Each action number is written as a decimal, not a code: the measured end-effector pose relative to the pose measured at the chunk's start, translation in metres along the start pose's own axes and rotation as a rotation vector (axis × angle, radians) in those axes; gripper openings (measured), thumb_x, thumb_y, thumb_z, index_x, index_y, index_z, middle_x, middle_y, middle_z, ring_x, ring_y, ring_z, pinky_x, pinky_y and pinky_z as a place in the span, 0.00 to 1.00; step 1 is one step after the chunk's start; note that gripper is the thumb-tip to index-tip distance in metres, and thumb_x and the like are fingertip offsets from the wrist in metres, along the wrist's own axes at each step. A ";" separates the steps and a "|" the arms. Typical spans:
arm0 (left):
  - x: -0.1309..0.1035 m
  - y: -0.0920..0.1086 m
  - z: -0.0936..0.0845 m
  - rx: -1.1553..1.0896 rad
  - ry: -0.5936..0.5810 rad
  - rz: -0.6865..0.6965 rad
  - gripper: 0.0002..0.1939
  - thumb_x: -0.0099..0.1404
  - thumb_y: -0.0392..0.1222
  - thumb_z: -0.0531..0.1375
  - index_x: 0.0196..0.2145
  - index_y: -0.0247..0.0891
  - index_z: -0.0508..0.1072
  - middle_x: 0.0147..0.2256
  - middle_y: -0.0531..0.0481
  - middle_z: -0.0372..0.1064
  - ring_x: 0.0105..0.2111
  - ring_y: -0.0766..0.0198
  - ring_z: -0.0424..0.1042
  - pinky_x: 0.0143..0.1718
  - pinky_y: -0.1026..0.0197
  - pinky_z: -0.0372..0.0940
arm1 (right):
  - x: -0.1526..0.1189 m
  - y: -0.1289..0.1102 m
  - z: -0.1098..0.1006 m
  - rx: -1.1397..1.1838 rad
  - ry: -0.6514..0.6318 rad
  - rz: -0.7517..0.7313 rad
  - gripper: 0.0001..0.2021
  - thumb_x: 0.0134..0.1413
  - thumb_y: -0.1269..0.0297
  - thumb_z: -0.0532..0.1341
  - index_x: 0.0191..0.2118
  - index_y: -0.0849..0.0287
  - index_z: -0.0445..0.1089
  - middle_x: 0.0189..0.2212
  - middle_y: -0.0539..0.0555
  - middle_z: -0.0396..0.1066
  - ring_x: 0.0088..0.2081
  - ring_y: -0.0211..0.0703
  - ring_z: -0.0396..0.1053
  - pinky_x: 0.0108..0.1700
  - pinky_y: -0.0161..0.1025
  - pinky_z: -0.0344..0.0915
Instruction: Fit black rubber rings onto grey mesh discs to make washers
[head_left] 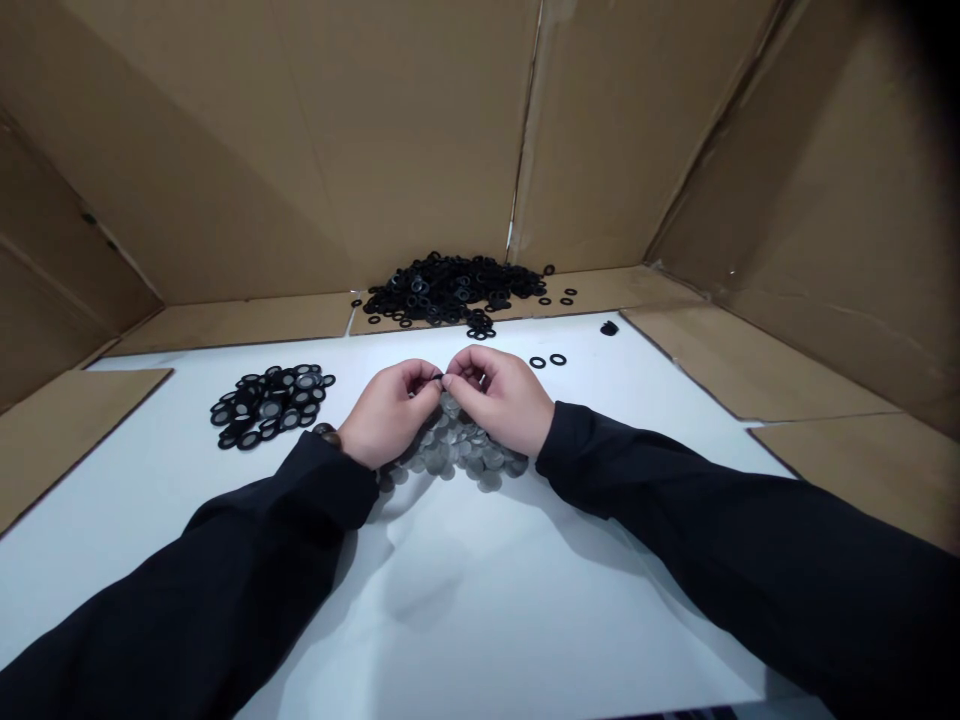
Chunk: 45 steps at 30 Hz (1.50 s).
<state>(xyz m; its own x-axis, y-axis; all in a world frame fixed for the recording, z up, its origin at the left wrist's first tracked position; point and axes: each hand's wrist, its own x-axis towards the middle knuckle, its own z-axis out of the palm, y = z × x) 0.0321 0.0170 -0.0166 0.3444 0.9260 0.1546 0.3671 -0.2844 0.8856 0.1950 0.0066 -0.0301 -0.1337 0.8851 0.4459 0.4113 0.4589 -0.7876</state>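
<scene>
My left hand [386, 408] and my right hand [504, 395] meet over a heap of small grey mesh discs [487, 462]. Thumbs and fingertips of both hands are pinched together around a black rubber ring [440, 377]. Only a dark sliver of that ring shows; the fingers cover the rest, and I cannot tell if a disc sits in it. To the left lies a pile of black rings with grey discs set in them [271, 408].
A large heap of plain black rings [450, 285] lies at the back, against the cardboard wall [420, 130]. Two loose rings [558, 359] rest right of my hands. Farther right is a small black lump [609, 328]. Cardboard walls enclose the white table [480, 600] on three sides.
</scene>
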 end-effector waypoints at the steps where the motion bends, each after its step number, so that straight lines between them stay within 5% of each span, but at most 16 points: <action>1: 0.000 0.000 0.000 -0.015 0.000 -0.007 0.07 0.62 0.43 0.57 0.31 0.37 0.69 0.23 0.56 0.63 0.22 0.69 0.58 0.25 0.65 0.57 | 0.000 -0.001 0.000 0.006 -0.003 0.007 0.04 0.53 0.64 0.59 0.31 0.59 0.68 0.25 0.48 0.68 0.26 0.36 0.64 0.30 0.35 0.61; 13: 0.001 -0.002 0.004 -0.191 0.046 -0.018 0.08 0.64 0.45 0.56 0.33 0.37 0.67 0.24 0.56 0.59 0.24 0.68 0.57 0.26 0.64 0.54 | 0.002 0.003 0.002 0.086 -0.091 0.013 0.06 0.57 0.62 0.57 0.33 0.58 0.65 0.25 0.47 0.64 0.27 0.36 0.61 0.31 0.35 0.60; 24: -0.001 0.003 0.002 -0.106 0.036 0.042 0.06 0.62 0.41 0.59 0.34 0.37 0.65 0.28 0.56 0.60 0.26 0.69 0.58 0.28 0.65 0.56 | 0.002 0.008 0.001 0.141 -0.127 0.042 0.08 0.59 0.60 0.56 0.33 0.58 0.66 0.26 0.47 0.63 0.28 0.36 0.60 0.33 0.35 0.59; 45: -0.003 0.007 0.002 -0.283 -0.019 -0.060 0.10 0.65 0.44 0.57 0.29 0.37 0.62 0.21 0.58 0.57 0.21 0.71 0.53 0.23 0.66 0.50 | 0.000 0.001 0.003 0.230 -0.042 0.008 0.05 0.55 0.64 0.58 0.31 0.59 0.65 0.24 0.46 0.61 0.27 0.35 0.59 0.30 0.34 0.57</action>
<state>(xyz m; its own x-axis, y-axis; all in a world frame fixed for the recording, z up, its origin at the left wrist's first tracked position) 0.0356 0.0114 -0.0119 0.3465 0.9335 0.0920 0.1322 -0.1457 0.9805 0.1931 0.0076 -0.0324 -0.1706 0.8892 0.4245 0.1966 0.4529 -0.8696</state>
